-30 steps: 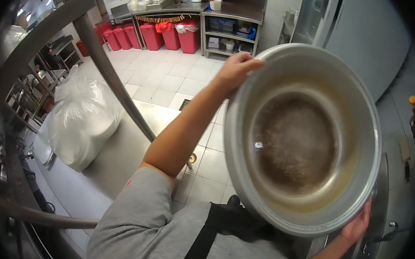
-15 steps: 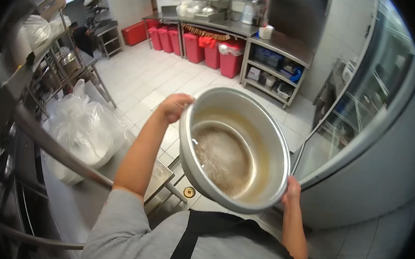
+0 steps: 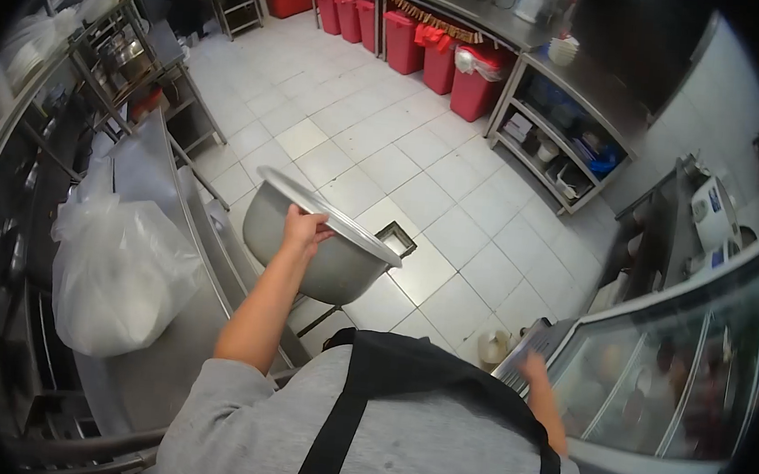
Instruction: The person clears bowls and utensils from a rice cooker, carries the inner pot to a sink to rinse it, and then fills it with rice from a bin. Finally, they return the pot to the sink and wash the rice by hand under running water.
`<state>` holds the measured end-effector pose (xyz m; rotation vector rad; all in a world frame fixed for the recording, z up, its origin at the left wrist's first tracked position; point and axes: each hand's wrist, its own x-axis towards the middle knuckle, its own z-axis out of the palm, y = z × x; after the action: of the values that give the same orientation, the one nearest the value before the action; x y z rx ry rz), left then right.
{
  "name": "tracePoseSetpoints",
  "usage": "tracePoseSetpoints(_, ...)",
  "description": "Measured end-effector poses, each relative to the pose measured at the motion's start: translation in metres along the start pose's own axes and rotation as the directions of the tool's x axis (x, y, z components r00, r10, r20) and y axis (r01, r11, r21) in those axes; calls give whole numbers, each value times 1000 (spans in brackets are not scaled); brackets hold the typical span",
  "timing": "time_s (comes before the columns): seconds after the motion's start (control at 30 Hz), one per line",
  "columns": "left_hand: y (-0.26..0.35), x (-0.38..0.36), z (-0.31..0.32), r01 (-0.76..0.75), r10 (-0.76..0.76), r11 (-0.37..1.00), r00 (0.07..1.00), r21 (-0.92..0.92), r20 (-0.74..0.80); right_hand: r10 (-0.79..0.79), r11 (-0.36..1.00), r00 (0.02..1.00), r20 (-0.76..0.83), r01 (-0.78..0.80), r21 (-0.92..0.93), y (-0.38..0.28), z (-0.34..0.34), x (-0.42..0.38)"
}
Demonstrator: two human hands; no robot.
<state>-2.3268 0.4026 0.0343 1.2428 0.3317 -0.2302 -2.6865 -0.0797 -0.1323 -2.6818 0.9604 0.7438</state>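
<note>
My left hand (image 3: pixel 305 228) is closed over the rim of a large metal basin (image 3: pixel 319 263), thumb and fingers on the lip. The basin hangs tilted above the floor, its mouth facing up and away, so its inside is hidden. On the other side, my right hand (image 3: pixel 533 368) is off the basin, close to the lower edge of the glass-fronted fridge (image 3: pixel 663 375). Motion smears its fingers.
A steel counter (image 3: pixel 131 396) runs along my left, bearing a clear plastic bag (image 3: pixel 123 270) of white stuff. A square floor drain (image 3: pixel 394 238) lies past the basin. Several red bins (image 3: pixel 478 89) line the far counter, beside a shelf unit (image 3: pixel 552 135). A person (image 3: pixel 184 1) is at the far left.
My right hand has let go of the basin and moved down beside the fridge. The basin has swung left in my left hand, its inside turning out of sight. My view has shifted.
</note>
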Motion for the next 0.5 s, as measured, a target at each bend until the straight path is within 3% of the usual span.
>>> tracePoseSetpoints(0.03, -4, 20, -5, 15, -17, 999, 997, -33, -79, -76, 985, 993, 86, 88, -151, 22, 25, -15)
tracePoseSetpoints(0.1, -4, 55, -20, 6, -29, 994, 979, -112, -200, 87, 986, 933, 349, -130, 102, 55, 69, -30)
tracePoseSetpoints(0.23, -4, 138, -70, -28, -79, 951, 940, -307, -331, 227, 927, 814, 534, -348, 137, 62, 82, 8)
tracePoseSetpoints(0.3, -21, 183, -107, -66, -192, 866, 871, -496, -451, 237, 923, 807, 541, -361, 135, 57, 67, 66)
tracePoseSetpoints(0.37, -31, 199, -110, -146, -224, 820, 809, -554, -544, 222, 938, 837, 501, -324, 126, 53, 41, 144)
tracePoseSetpoints(0.43, -37, 217, -96, -208, -323, 785, 666, -584, -672, 88, 991, 923, 376, -118, 58, 44, 11, 250)
tracePoseSetpoints(0.5, -61, 242, -104, -263, -374, 733, 615, -628, -695, -128, 991, 981, 148, 134, -31, 14, -33, 386)
